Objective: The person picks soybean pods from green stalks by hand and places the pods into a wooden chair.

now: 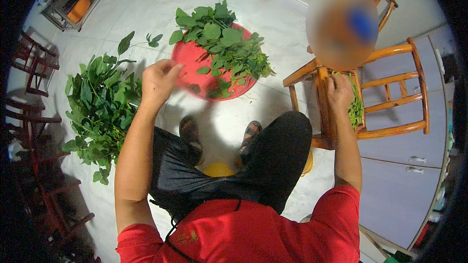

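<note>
My left hand (158,83) is raised beside the left edge of a round red tray (187,58). Its thumb and fingers come together in a pinch, and the blurred tips do not show what they hold, if anything. Cut leafy green stems (229,44) cover the tray's far and right parts. My right hand (340,93) reaches over the seat of a wooden chair (321,95), its fingers curled down at a pile of picked greens (356,104). Whatever lies under those fingers is hidden. A large heap of leafy stems (97,102) sits left of my left forearm.
Dark wooden stools (41,63) line the left side. A metal rack (73,7) with an orange item stands at the far left. Pale cabinets (404,185) run behind the chair. A blurred patch (343,24) covers the chair's far end. Something yellow (218,169) shows between my legs.
</note>
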